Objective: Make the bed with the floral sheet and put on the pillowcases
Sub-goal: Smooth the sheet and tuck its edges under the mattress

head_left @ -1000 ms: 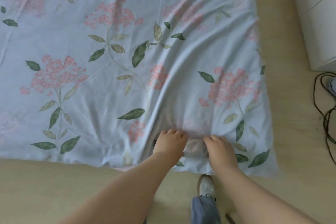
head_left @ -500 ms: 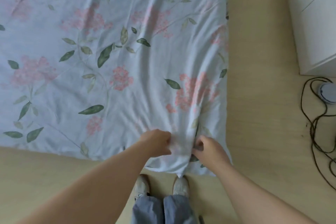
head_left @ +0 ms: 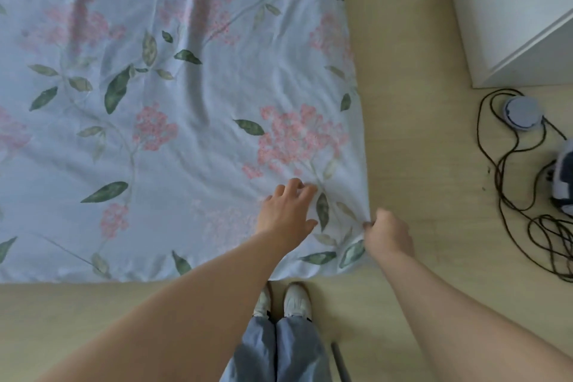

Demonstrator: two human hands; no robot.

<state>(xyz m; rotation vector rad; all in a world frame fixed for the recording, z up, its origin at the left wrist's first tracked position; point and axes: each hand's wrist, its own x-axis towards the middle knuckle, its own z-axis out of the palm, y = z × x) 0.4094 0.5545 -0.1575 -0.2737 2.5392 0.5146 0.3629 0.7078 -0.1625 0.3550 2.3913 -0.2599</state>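
Head camera, looking straight down: the floral sheet [head_left: 186, 149] lies spread flat and fills the upper left of the view, reaching past the top and left edges of the frame. It is pale blue, printed with clusters of small pink blossoms and dark and faded green leaves on thin stems. Soft creases run across it, and finer folds fan out from its near right corner. What lies under it is hidden. Its near hem runs straight along a beige band in front of the person, and its right edge borders the light wooden floor [head_left: 403, 102].

The left hand [head_left: 286, 214] rests palm down on the sheet just inside that near right corner, fingers straight and slightly spread, holding nothing. The right hand [head_left: 387, 232] is at the sheet's right edge just beside it, fingers curled, pinching a small gather of the cloth between thumb and fingertips, and the folds converge on that pinch.

Below the hem stand two white shoes [head_left: 296, 299] under grey-blue trousers [head_left: 279, 350], with a thin dark rod [head_left: 339, 363] just beside them. Well apart to the right, a white cabinet [head_left: 511, 25] occupies the upper corner, and a round grey device [head_left: 524, 112] sits on the floor amid loops of dark cable [head_left: 502, 170]
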